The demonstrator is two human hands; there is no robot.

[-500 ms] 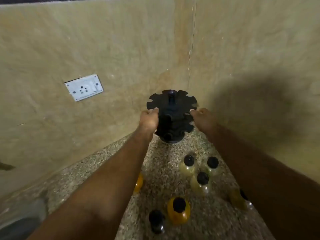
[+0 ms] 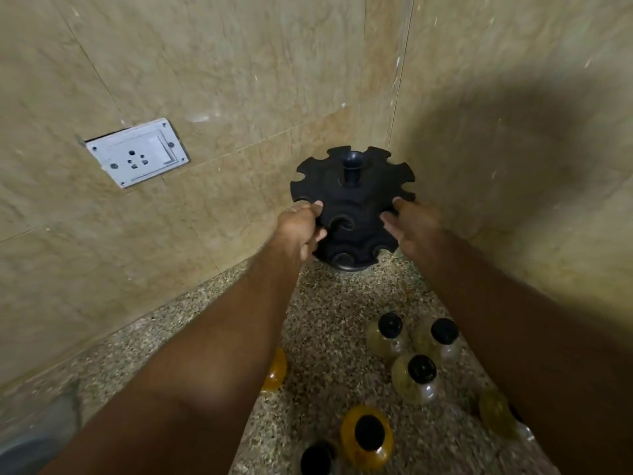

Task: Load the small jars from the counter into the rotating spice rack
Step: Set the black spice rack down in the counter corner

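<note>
Right now both hands are on the black spice rack (image 2: 352, 197), which stands in the far corner of the speckled desk (image 2: 329, 303), close to both tiled walls. The left grip (image 2: 301, 228) pinches the top tier's rim, thumb above and fingers curled beneath. The right grip (image 2: 411, 224) clasps the opposite rim. The small jars (image 2: 416, 375) stand on the desk nearer the person, between the forearms, three pale yellow ones clustered together. An orange jar (image 2: 368, 437) stands nearer, and another is half hidden behind the left forearm. A white socket plate (image 2: 137, 152) sits on the left wall.
</note>
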